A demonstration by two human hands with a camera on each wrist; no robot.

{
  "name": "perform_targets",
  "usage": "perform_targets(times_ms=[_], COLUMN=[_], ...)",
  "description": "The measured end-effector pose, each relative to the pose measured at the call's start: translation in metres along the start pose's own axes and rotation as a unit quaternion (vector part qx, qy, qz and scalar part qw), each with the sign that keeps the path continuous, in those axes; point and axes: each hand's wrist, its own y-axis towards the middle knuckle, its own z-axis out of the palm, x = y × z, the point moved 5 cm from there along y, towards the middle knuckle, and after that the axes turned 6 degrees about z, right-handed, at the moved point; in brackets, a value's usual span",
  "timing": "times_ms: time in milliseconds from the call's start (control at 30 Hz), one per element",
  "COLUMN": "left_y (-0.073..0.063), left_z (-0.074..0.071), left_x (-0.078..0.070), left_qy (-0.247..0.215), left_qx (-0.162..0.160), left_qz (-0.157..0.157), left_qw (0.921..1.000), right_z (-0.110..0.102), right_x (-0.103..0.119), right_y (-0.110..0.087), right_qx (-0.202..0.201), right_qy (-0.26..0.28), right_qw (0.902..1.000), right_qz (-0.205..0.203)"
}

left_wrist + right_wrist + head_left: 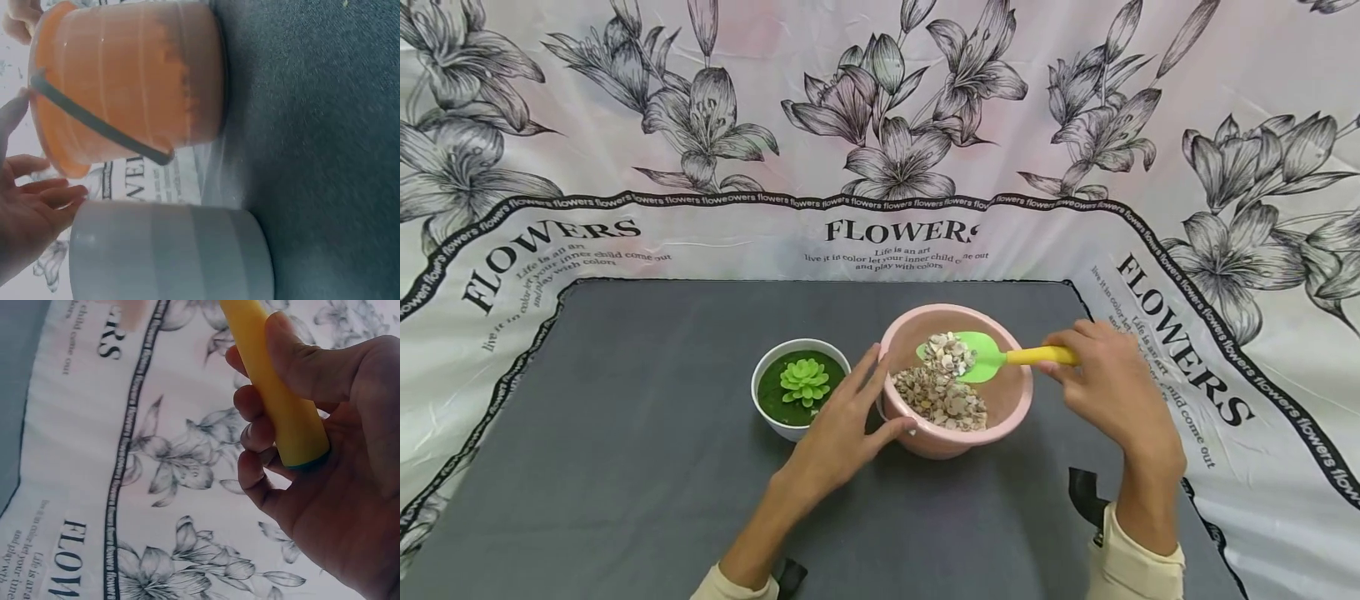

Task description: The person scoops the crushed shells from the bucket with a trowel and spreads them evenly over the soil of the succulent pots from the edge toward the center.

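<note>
A pink bucket (934, 451) stands on the table, with a heap of small pebbles (942, 402) on the left of its inside. My right hand (1108, 383) grips the yellow handle (275, 394) of a small trowel (992, 360), fingers wrapped round it. The trowel's green blade, loaded with pebbles (950, 354), is over the bucket's opening. My left hand (838, 429) touches the bucket's left rim with thumb and fingertips, its fingers fairly straight. In the left wrist view, the bucket's carrying handle (103, 125) hangs down its side.
Close left of the bucket is a white pot (786, 432) holding a green succulent (805, 381) on a green surface. A dark grey cloth (647, 433) covers the table. Behind and at the sides hangs a floral-printed sheet (895, 242).
</note>
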Motion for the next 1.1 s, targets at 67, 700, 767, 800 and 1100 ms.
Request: perform_targets(times_ms=[67, 700, 767, 800, 1100], left_y=[-0.003, -0.044, -0.049, -0.051, -0.067], left_z=[-0.005, -0.077, -0.080, -0.081, -0.071], left_x=[0.001, 0.062, 0.073, 0.078, 0.117], left_qy=[-0.005, -0.016, -0.022, -0.026, -0.093], left_qx=[-0.019, -0.191, -0.178, -0.166, 0.033], left_qz=[0.006, -0.054, -0.075, -0.087, -0.214], left_qw=[0.9998, 0.9801, 0.9808, 0.9819, 0.9718], right_z=[-0.005, 0.009, 0.015, 0.018, 0.050], right_x=[0.002, 0.068, 0.076, 0.080, 0.118], right_y=[-0.001, 0.017, 0.018, 0.019, 0.024], right_qx=[-0.001, -0.019, -0.012, -0.009, -0.017], right_qy=[0.006, 0.059, 0.060, 0.062, 0.055], right_qw=[0.9999, 0.9979, 0.9978, 0.9977, 0.9962], right_qz=[0.010, -0.022, -0.024, -0.026, -0.066])
